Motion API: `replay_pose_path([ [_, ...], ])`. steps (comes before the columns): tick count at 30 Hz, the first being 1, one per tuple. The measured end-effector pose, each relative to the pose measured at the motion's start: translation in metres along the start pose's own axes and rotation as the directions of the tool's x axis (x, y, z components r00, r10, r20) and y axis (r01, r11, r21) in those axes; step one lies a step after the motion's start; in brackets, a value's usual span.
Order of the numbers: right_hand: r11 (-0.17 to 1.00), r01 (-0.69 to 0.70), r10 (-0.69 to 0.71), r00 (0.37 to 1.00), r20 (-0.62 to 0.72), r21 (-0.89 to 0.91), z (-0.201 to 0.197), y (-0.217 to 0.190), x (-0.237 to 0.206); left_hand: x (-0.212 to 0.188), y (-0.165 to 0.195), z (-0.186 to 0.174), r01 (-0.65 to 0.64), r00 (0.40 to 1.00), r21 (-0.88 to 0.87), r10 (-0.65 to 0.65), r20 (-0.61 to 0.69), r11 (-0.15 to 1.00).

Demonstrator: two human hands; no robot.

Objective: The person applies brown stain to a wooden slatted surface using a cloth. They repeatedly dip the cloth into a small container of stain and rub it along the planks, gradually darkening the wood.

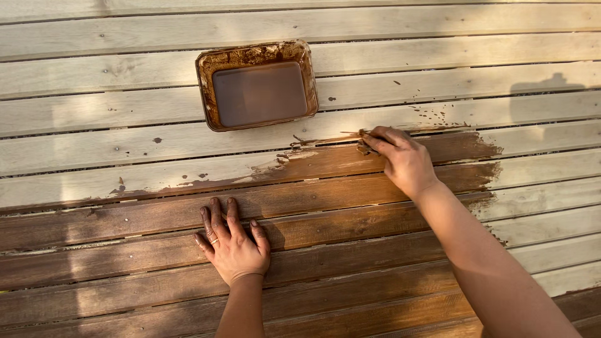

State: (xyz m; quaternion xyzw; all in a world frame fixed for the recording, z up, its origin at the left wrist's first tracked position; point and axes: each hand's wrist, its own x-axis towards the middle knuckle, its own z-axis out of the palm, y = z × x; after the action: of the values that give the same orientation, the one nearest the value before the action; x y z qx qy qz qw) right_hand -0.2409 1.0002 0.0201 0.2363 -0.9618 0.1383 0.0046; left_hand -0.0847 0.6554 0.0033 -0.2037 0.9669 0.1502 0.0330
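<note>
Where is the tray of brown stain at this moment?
In the head view, the tray of brown stain sits on the pale, unstained boards at upper centre, up-left of the right hand.

Two hands (231,241) (400,159), one stain tray (206,75)

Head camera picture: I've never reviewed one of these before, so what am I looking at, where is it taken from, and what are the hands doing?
There is no machine here: a person works with two bare hands, and the single camera sits on their head, looking down. Below is a surface of wooden slats; the far ones are pale and bare, the near ones dark brown and glossy. A rectangular tray holding brown liquid rests on the pale slats. The left hand lies flat, fingers spread, on a dark slat and holds nothing; a ring shows on one finger. The right hand pinches a small dark applicator against a slat where brown meets pale. It is too small to tell whether it is a rag or a sponge.
</note>
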Motion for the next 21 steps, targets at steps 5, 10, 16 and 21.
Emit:
replay_pose_path([
  [5,0.916,-0.346,0.321,0.936,-0.148,-0.203,-0.038,0.083,-0.052,0.001,0.001,-0.001,0.009,1.000,0.014,-0.009,-0.004,1.000],
  [10,0.938,-0.343,0.323,0.916,-0.239,-0.048,0.006,0.036,-0.027,0.001,-0.001,-0.001,0.020,1.000,0.027,-0.021,0.018,0.999],
  [16,0.953,-0.018,0.108,0.953,-0.283,0.302,0.075,-0.143,0.072,0.002,-0.001,0.002,0.010,1.000,0.043,-0.010,0.013,0.999],
  [21,0.981,0.135,-0.097,0.964,-0.246,0.142,0.098,-0.164,0.085,0.001,-0.001,0.001,0.009,1.000,0.044,-0.010,0.027,0.999],
])
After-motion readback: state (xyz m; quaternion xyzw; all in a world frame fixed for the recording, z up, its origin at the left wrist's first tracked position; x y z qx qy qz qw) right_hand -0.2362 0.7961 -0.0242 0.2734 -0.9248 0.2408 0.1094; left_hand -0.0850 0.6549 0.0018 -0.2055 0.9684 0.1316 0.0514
